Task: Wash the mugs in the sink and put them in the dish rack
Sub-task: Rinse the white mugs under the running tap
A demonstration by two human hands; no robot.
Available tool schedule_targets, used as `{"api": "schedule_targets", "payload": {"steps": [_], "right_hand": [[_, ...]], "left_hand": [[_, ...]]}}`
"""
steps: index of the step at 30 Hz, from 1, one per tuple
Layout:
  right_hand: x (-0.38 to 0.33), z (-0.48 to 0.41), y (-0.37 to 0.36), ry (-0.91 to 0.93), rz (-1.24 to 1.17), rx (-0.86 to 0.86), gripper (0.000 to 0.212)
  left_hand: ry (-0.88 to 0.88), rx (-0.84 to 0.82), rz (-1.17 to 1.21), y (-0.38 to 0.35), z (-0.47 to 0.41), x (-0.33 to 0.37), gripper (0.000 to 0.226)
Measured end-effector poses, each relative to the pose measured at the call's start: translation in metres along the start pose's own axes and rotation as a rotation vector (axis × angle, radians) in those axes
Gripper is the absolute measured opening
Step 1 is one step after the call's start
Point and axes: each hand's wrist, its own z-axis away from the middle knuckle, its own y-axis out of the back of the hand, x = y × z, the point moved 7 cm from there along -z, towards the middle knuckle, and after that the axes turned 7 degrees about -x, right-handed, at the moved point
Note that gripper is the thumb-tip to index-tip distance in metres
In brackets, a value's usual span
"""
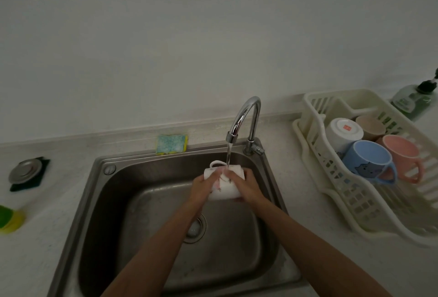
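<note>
While water streams from the curved chrome faucet (pixel 246 121) into the brushed steel sink (pixel 113 201), a slatted cream plastic dish rack (pixel 331 192) holds four upturned mugs. Above the basin, left hand (pixel 203 188) and right hand (pixel 246 187) both wrap a glossy white mug (pixel 225 190).

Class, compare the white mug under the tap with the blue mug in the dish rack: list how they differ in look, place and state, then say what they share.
The white mug is held by both hands, left hand and right hand, over the steel sink; the blue mug lies untouched in the cream plastic dish rack. Running water strikes the white mug; none reaches the blue one. The blue mug shows a cat face. Both have a loop handle.
</note>
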Motion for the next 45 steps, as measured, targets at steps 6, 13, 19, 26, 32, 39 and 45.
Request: {"api": "schedule_targets", "payload": {"steps": [6, 13, 19, 26, 32, 39, 45], "right_hand": [[-0.002, 0.0, -0.005, 0.11, -0.016, -0.044, 0.063], [-0.002, -0.001, 0.004, 0.077, 0.001, 0.051, 0.075], [-0.022, 0.008, 0.003, 0.268, 0.613, -0.061, 0.089], [-0.043, 0.011, -0.002, 0.27, 0.704, -0.249, 0.084], [-0.037, 0.002, 0.002, 0.256, 0.526, -0.158, 0.059], [-0.03, -0.005, 0.014, 0.019, 0.259, 0.017, 0.026], [-0.016, -0.003, 0.001, 0.069, 0.221, -0.194, 0.042]], "left_hand": [[-0.078, 0.085, 0.098, -0.002, 0.004, 0.009, 0.014], [-0.032, 0.11, -0.081, 0.001, -0.002, -0.003, 0.042], [-0.331, 0.07, -0.56, 0.009, -0.003, 0.025, 0.031], [-0.27, -0.016, -0.581, 0.01, -0.011, 0.024, 0.049], [-0.243, 0.011, -0.468, 0.013, -0.003, 0.015, 0.051], [-0.254, 0.034, -0.457, 0.015, -0.001, 0.017, 0.047], [-0.205, 0.051, -0.377, 0.024, -0.001, 0.013, 0.047]]}}
